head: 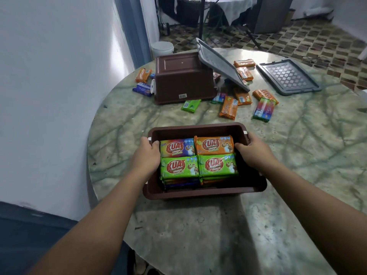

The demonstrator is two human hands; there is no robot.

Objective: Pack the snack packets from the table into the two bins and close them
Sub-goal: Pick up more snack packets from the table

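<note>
Both hands grip the near brown bin [204, 190] by its side rims, left hand [146, 153] and right hand [252, 152] with thumbs curled inside over the packed snack packets [198, 157]. It sits close to the table's [198, 235] near edge. Loose packets [228, 107] scatter around the far bin [183, 80], apparently overturned, with bare marble between. One grey lid [220, 64] leans on it; the other lid [288, 76] lies flat.

Near brown bin [200, 192]: open, upright, packed with stacked snack packets, top layer of four [198, 157] face up, two green, one orange, one multicolour. Far brown bin [183, 80]: overturned, base up. Grey lid [222, 64] leaning tilted against it; second grey lid [288, 76] flat at right. Loose packets [228, 107] scattered around overturned bin.
</note>
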